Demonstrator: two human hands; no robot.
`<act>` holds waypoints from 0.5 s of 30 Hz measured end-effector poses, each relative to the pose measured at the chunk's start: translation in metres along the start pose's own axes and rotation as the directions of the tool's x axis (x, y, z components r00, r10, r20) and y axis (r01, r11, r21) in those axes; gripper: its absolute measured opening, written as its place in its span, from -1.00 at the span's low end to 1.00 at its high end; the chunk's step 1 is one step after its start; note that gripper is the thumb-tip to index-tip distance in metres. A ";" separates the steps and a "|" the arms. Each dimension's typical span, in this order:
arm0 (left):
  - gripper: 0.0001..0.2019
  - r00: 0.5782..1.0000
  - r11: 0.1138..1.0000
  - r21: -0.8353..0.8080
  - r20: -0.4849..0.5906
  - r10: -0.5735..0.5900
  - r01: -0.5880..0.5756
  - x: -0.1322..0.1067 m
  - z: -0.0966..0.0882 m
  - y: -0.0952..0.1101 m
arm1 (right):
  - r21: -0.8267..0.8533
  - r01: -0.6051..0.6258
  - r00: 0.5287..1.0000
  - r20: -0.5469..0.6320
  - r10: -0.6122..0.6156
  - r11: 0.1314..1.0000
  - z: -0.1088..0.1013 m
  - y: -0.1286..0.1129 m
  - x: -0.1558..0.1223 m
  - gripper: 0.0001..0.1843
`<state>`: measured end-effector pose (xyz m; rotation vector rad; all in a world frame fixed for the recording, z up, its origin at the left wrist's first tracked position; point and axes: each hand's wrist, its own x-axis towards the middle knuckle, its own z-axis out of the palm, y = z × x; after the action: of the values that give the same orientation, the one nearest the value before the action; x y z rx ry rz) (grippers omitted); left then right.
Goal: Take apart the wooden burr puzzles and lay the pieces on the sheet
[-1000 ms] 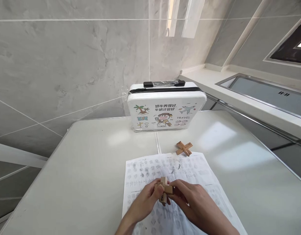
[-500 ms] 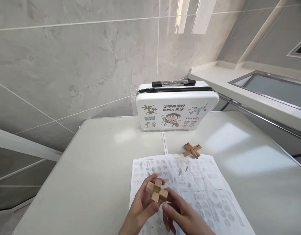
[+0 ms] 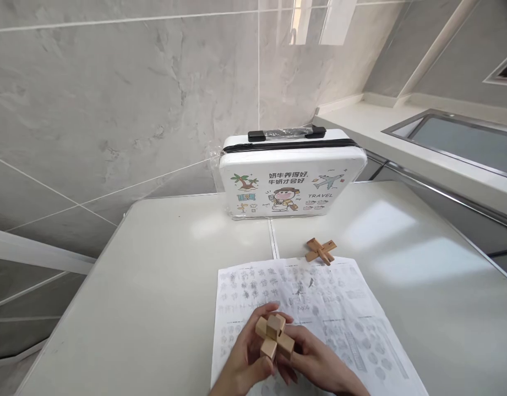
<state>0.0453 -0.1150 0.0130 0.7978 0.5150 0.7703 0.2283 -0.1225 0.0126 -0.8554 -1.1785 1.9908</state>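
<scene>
Grey tiled wall, white counter (image 3: pixel 154 275); I've got both hands, left hand (image 3: pixel 240 366) and right hand (image 3: pixel 319 366), grasping wooden cross puzzle (image 3: pixel 274 335) over printed sheet (image 3: pixel 344 313), second wooden cross (image 3: pixel 320 250) beyond them

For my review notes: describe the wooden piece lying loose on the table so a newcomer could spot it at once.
Start at the white suitcase standing against the wall. In front of it, just past the far edge of the printed sheet, lies the loose wooden cross. Unlike the paler wooden puzzle held in both hands, it is darker and untouched.
</scene>
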 end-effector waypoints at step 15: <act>-0.25 0.976 0.835 0.550 -0.188 0.108 0.013 0.021 -0.016 0.024 | -0.455 0.083 0.888 -0.370 -0.273 0.887 -0.011 0.008 0.024 -0.89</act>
<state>0.0377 -0.0807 0.0197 1.2749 0.9385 0.7652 0.2215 -0.1013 -0.0039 -1.2710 -1.3896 1.3093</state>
